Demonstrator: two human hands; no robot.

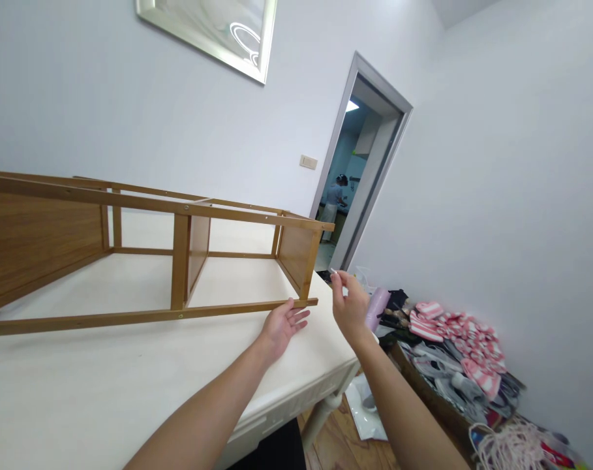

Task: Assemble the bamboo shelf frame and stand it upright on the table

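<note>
The wooden rack (180, 261) is lying lengthwise left-to-right — left hand (281, 328) touching it, spread open; right hand (349, 303) pinching a white piece (333, 271) near a purple roll (377, 308).

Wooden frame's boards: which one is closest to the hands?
The rightmost board, just beyond the left hand; the middle board and the leftmost board in view sit farther away.

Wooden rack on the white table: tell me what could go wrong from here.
The small white piece pinched in the right hand could slip and drop to the floor.
The wooden rack has one end near the edge of the white table, so a shove might push it over.
The left hand touches the lower rail and might get pinched if that shifts.
</note>
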